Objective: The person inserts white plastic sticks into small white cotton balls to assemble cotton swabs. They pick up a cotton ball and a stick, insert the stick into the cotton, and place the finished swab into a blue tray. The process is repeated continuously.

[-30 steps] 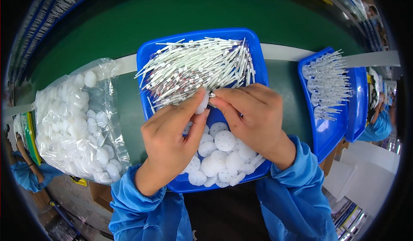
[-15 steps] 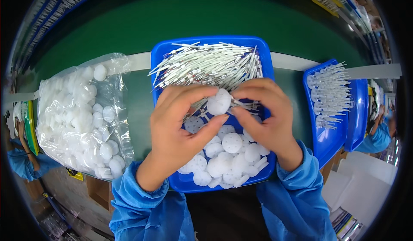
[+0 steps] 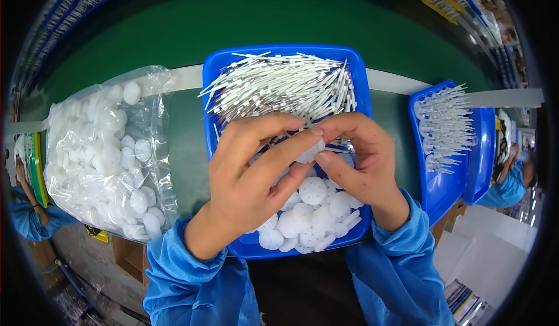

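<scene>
We see the left hand and right hand, half a second on, lowered over the blue tray, fingers now pinched shut together on one white disc, suggesting assembly underway.

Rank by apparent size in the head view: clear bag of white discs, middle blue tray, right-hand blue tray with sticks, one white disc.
1-2. Middle blue tray and clear bag of white discs: look alike, not ranked.
3. Right-hand blue tray: smaller, though partly cut off and squeezed near the fisheye rim.
4. One white disc: smallest.
</scene>
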